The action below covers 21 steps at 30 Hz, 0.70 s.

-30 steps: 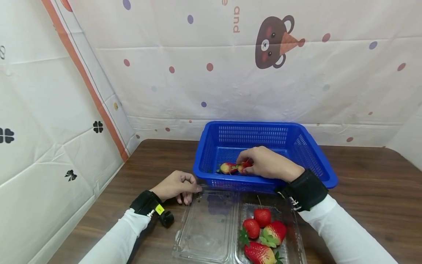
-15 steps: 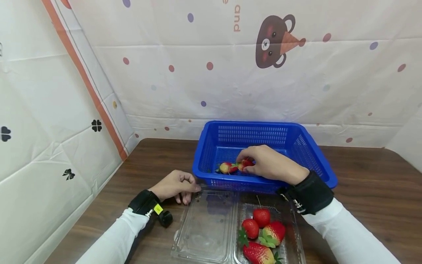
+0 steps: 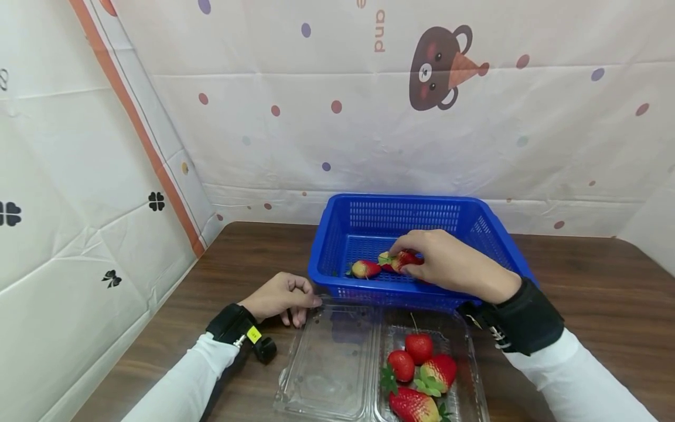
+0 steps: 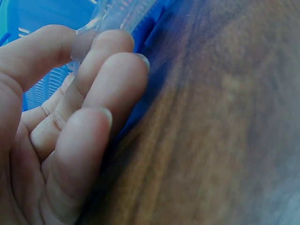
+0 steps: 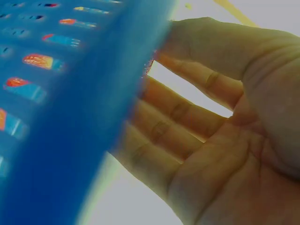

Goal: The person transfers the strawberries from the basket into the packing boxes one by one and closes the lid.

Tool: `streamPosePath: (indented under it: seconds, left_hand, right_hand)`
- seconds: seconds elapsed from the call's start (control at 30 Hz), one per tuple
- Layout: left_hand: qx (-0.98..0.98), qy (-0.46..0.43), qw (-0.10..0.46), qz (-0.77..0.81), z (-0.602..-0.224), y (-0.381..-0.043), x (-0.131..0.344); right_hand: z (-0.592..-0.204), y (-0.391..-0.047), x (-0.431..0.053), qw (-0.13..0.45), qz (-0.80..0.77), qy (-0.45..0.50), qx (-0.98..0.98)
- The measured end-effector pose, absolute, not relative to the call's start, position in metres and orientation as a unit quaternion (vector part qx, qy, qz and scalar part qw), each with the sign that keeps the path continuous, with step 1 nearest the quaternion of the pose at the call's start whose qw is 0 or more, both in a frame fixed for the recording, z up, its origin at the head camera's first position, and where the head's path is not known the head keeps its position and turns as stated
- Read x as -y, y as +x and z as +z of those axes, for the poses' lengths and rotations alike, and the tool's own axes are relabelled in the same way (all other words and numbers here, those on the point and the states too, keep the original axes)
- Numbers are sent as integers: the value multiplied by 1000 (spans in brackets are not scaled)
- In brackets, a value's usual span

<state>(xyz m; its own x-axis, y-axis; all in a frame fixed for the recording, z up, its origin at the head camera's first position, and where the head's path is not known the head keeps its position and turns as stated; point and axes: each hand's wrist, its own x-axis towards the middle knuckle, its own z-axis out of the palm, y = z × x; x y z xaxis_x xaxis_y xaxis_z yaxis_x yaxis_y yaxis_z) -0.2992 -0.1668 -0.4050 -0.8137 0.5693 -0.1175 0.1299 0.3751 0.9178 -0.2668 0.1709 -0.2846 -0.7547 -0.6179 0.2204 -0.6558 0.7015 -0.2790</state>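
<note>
My right hand (image 3: 445, 264) reaches over the front rim of the blue basket (image 3: 403, 203) and pinches a red strawberry (image 3: 402, 259) with a pale, leafy end. Another strawberry (image 3: 365, 269) lies to its left in the basket. In the right wrist view the basket wall (image 5: 89, 117) hides the fingertips; only a red sliver of fruit shows beside them. My left hand (image 3: 285, 299) pinches the far left corner of the clear plastic clamshell box (image 3: 329, 363) between thumb and finger. The left wrist view shows that plastic edge (image 4: 110, 21) between them, the other fingers curled.
The clamshell lies unfolded before the basket, lid half left, tray half right. Several strawberries (image 3: 439, 375) sit in the tray half, one with a long upright stem. A brown wooden table (image 3: 596, 293) bears everything; a printed white cloth (image 3: 253, 146) hangs behind.
My right hand has shifted right within the basket, drawing the pinched strawberry away from the one on its left. The left hand and the clamshell have stayed in place.
</note>
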Motion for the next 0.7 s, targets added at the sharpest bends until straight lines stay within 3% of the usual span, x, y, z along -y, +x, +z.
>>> streamPosePath:
  seconds: [0.7]
  left_hand:
    - [-802,214,214,515,-407,-301,166]
  right_hand:
    - [-264,-238,-169,79,149,360,917]
